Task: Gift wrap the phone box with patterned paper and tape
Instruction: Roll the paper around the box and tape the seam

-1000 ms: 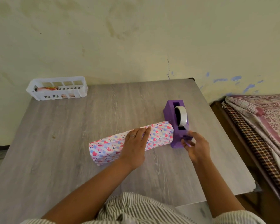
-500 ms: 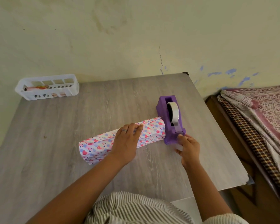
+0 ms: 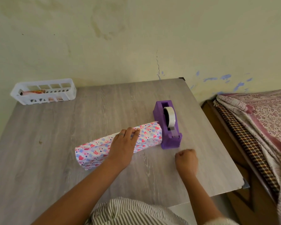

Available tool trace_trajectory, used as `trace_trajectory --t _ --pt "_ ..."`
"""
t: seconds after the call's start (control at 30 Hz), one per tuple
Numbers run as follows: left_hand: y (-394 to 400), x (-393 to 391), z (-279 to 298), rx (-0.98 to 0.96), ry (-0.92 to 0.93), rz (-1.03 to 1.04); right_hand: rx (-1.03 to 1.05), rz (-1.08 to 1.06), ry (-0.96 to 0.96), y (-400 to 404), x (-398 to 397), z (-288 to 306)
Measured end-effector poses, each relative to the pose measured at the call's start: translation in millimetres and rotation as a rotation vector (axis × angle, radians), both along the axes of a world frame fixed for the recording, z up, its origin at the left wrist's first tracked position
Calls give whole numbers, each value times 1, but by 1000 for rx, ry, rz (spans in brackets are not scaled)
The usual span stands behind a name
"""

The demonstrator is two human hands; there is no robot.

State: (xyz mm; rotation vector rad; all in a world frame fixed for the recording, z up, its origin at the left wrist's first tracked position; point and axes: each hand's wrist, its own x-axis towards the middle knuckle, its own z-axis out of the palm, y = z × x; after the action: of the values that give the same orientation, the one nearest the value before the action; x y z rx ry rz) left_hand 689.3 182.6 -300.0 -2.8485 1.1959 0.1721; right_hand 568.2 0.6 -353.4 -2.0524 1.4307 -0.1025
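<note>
here left hand (image 3: 122, 146) presses wrapped box (image 3: 94, 150).

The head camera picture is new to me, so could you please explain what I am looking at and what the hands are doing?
There is no machine here: a person wears a camera on the head, looking forward and down at their own two bare hands. A grey table holds a box wrapped in heart-patterned paper. The left hand rests flat on top of it, holding the paper down. A purple tape dispenser stands touching the box's right end. The right hand is curled into a fist just in front of the dispenser; whether it pinches a piece of tape is too blurred to tell. A white basket sits at the far left corner.
</note>
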Motion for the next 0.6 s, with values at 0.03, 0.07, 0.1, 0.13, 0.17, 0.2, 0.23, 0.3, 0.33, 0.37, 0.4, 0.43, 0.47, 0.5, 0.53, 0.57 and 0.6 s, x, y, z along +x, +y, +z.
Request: trace_trajectory --t 0.03,0.07,0.1,0.13,0.17,0.2,0.23,0.3,0.33,0.37,0.4,0.43,0.47,0.5,0.53,0.57,0.6 --pt "0 0 1 -1 -2 2 -47 32 -53 4 -9 -1" --pt "1 0 1 -4 4 5 -102 79 -117 11 -16 1" --pt "1 -1 0 -5 10 5 -138 130 -182 16 -21 5" --pt "1 -1 0 -2 13 6 -136 167 -251 22 -23 10" --pt "1 -2 0 2 13 11 -103 185 -324 27 -23 15" --pt "1 -3 0 2 12 18 -70 197 -379 31 -21 21" --pt "0 -3 1 0 11 24 -58 217 -420 34 -19 27" --pt "1 -3 0 -6 15 27 -75 268 -471 39 -16 36" --pt "1 -3 -1 -11 19 29 -80 285 -492 41 -13 42" --pt "2 -4 0 -17 22 32 -74 299 -500 43 -11 48" --pt "3 -4 0 -24 21 30 -59 322 -492 45 -8 54" --pt "3 -4 0 -32 17 28 -29 356 -469 47 -4 60" --pt "3 -3 0 -39 16 28 5 388 -454 48 1 64" --pt "4 -3 0 -48 18 29 41 402 -453 50 7 69" --pt "4 -3 0 -57 25 32 76 386 -465 53 12 72" --pt "4 -3 0 -69 31 36 117 349 -493 55 20 77" --pt "3 -3 0 -82 34 37 168 293 -529 57 27 80"
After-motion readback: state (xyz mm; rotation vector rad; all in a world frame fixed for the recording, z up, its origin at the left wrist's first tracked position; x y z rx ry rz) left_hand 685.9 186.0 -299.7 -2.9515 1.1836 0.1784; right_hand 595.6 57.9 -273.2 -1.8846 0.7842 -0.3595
